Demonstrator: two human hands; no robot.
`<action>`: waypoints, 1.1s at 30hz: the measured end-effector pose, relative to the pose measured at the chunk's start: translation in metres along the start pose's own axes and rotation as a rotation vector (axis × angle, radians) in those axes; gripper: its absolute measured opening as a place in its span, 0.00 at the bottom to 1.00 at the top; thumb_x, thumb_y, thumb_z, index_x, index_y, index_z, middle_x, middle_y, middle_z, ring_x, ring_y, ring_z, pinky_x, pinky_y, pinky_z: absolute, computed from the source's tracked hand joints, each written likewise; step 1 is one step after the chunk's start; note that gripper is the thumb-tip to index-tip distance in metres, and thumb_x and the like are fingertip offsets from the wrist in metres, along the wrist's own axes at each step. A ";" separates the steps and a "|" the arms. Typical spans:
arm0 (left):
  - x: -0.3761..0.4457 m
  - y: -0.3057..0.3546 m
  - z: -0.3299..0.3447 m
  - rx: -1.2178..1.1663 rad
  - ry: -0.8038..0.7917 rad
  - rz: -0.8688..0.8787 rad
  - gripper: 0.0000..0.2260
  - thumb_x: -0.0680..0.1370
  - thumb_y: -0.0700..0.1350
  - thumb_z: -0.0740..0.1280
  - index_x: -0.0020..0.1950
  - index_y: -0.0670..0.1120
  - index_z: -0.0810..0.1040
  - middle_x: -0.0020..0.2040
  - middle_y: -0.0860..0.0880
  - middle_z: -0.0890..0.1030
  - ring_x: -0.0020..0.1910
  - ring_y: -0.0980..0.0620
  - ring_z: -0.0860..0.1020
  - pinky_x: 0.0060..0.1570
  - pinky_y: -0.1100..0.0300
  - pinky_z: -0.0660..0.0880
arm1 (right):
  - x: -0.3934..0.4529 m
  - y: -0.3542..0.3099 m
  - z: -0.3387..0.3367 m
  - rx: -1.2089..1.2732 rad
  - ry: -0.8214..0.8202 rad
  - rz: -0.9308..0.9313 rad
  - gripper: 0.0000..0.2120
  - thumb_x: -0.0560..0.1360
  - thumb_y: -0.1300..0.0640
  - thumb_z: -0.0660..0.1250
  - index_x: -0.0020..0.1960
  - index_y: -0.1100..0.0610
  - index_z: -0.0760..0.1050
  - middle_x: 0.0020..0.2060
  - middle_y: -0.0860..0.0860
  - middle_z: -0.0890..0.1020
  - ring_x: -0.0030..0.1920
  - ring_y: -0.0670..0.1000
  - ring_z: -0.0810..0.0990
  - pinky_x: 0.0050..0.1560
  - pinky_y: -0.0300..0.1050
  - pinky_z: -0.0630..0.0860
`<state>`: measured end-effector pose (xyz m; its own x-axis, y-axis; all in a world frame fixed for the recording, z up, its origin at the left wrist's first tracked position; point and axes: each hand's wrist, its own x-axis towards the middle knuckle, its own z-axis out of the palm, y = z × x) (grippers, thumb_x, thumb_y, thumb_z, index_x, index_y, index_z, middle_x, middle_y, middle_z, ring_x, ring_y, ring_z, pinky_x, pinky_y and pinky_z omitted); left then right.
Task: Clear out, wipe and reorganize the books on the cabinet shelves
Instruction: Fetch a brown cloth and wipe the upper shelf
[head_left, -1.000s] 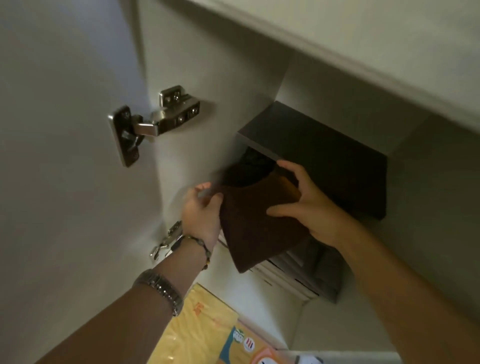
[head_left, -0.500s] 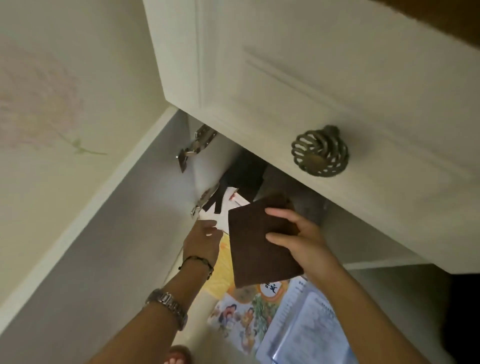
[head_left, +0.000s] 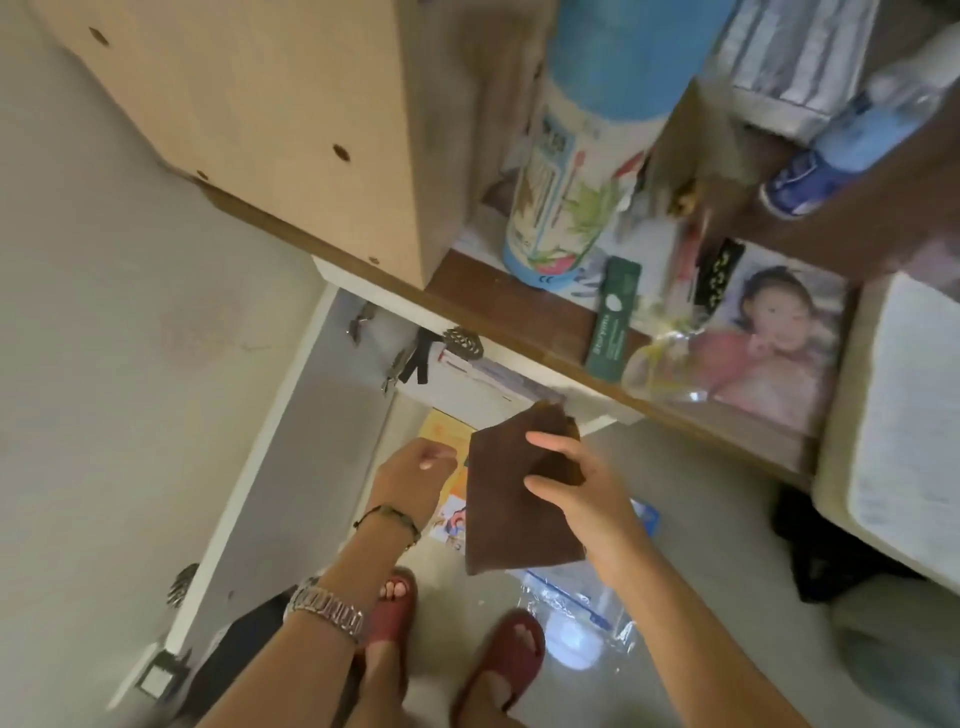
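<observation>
Holding a folded brown cloth (head_left: 511, 499), the right hand (head_left: 582, 488) pinches it with its fingers (head_left: 550, 441). The left hand (head_left: 410, 478) hangs beside it. Its fingers curl loosely, holding nothing.

Single head-worn view, steeply downward, close over both forearms, cabinet ledge (head_left: 524, 332) and floor (head_left: 701, 499).

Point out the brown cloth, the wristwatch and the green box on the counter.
brown cloth (head_left: 511, 514): head view, middle of the folded face.
wristwatch (head_left: 327, 609): head view, metal band links.
green box (head_left: 613, 314): head view, middle of its top face.
</observation>
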<state>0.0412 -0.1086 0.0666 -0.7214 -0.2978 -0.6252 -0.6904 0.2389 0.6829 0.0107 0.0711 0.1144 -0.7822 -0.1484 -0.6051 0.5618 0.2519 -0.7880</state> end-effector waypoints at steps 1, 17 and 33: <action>-0.012 0.007 -0.003 0.007 -0.018 0.009 0.06 0.76 0.47 0.64 0.51 0.49 0.78 0.50 0.49 0.79 0.52 0.49 0.76 0.47 0.62 0.67 | -0.012 -0.007 -0.005 0.008 0.004 0.010 0.21 0.71 0.69 0.69 0.52 0.44 0.80 0.52 0.47 0.82 0.49 0.39 0.80 0.48 0.33 0.76; -0.183 0.121 -0.022 0.028 -0.385 0.270 0.05 0.79 0.46 0.62 0.50 0.50 0.78 0.54 0.55 0.77 0.46 0.65 0.74 0.37 0.75 0.67 | -0.244 -0.080 -0.054 0.419 0.356 0.019 0.19 0.71 0.69 0.69 0.57 0.50 0.79 0.53 0.49 0.80 0.46 0.47 0.83 0.42 0.40 0.80; -0.274 0.170 0.043 -0.004 -0.345 0.444 0.06 0.78 0.47 0.63 0.48 0.53 0.80 0.50 0.52 0.82 0.48 0.50 0.80 0.49 0.53 0.75 | -0.350 -0.052 -0.165 0.690 0.592 -0.176 0.20 0.71 0.68 0.70 0.55 0.47 0.81 0.53 0.51 0.82 0.49 0.56 0.84 0.45 0.52 0.82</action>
<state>0.1190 0.0537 0.3372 -0.9190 0.1504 -0.3645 -0.3168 0.2689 0.9096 0.2110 0.2675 0.3854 -0.7747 0.4307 -0.4629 0.3086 -0.3814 -0.8714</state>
